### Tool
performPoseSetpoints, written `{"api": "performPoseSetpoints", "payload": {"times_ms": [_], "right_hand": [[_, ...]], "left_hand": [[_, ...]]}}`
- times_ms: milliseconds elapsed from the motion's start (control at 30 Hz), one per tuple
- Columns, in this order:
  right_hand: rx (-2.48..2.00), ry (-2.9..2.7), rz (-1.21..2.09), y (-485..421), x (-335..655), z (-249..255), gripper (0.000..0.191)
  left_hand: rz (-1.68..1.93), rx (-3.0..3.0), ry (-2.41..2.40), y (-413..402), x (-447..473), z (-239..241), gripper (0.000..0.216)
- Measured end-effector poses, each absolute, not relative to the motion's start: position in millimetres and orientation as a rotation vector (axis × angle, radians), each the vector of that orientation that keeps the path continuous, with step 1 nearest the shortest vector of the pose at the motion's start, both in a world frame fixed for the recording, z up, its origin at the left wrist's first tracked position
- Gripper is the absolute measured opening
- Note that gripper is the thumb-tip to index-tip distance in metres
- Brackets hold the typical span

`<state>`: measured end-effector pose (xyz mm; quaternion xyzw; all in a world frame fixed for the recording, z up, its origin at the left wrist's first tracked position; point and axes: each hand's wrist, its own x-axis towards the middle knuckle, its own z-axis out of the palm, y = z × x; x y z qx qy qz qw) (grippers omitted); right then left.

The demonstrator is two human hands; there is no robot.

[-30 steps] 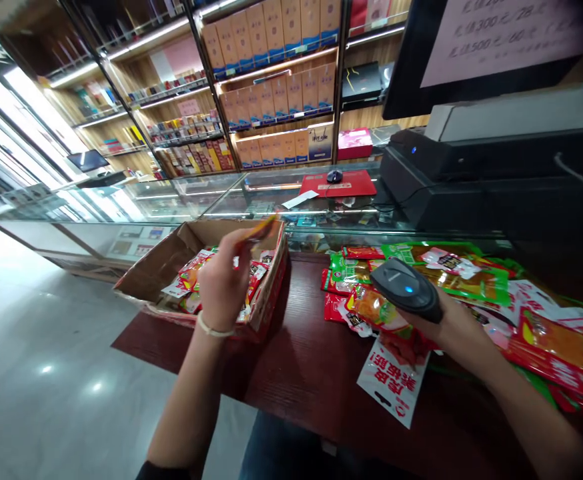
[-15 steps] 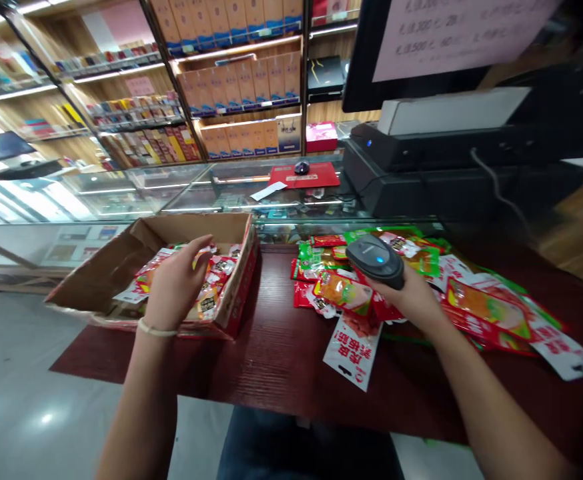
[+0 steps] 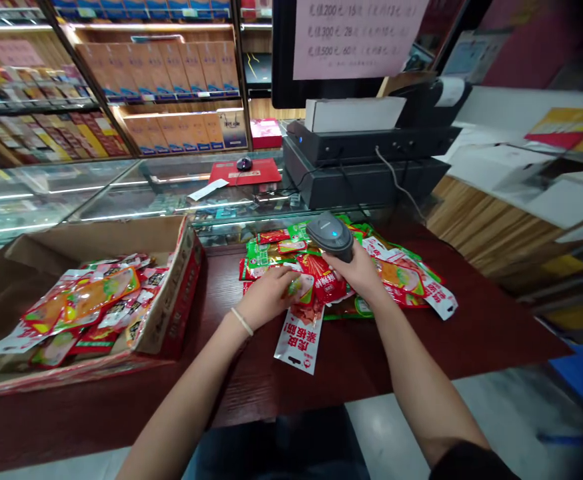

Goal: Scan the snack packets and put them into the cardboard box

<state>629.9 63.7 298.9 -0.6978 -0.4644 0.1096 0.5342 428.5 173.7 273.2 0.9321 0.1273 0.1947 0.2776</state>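
My right hand (image 3: pixel 354 272) is wrapped around the handle of a dark grey barcode scanner (image 3: pixel 329 233) with a lit blue light, held over a pile of snack packets. My left hand (image 3: pixel 266 295) has its fingers closed over the left end of a red snack packet (image 3: pixel 302 288) at the pile's near side. A red packet (image 3: pixel 325 279) lies just beneath the scanner. Below both hands, a white-and-red packet (image 3: pixel 299 340) sticks out toward me. To the left, an open cardboard box (image 3: pixel 171 300) contains several more snack packets (image 3: pixel 96 300).
The dark red wooden counter (image 3: pixel 241 393) carries the box and the pile. Behind it are a glass display case (image 3: pixel 166 200), a mouse (image 3: pixel 244 164) on a red mat, and a black cash drawer (image 3: pixel 366 180) under a monitor (image 3: pixel 284 67). Cartons (image 3: pixel 171 130) fill the back shelves.
My left hand has moved from above the box to the pile and closed on a packet. The view has turned right. The scanner stays over the pile in my right hand.
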Motion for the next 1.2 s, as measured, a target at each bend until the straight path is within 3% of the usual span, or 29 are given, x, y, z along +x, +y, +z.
{"api": "performPoseSetpoints", "payload": {"times_ms": [133, 300, 433, 600, 833, 1200], "right_hand": [[-1.668, -1.098, 0.267, 62.7, 632.2, 298.0, 0.053], [-1.651, -1.105, 0.262, 63.0, 628.7, 298.9, 0.048], [-1.65, -1.108, 0.267, 64.2, 625.4, 299.4, 0.05], [-1.666, -1.143, 0.336, 69.3, 618.4, 291.7, 0.052], [-1.782, -1.401, 0.483, 71.0, 591.7, 280.9, 0.052], [-1.993, -1.618, 0.52, 69.5, 572.1, 282.8, 0.051]], "left_hand": [[0.434, 2.603, 0.321, 171.1, 440.6, 261.1, 0.065], [0.537, 2.498, 0.332, 172.5, 437.0, 263.2, 0.045], [1.006, 2.033, 0.631, 187.6, 423.6, 266.9, 0.03], [1.408, 1.178, 0.736, 218.0, 410.4, 252.6, 0.034], [1.377, 0.501, 0.697, 233.3, 407.0, 232.6, 0.026], [1.287, 0.374, 0.66, 231.7, 407.6, 228.2, 0.026]]}}
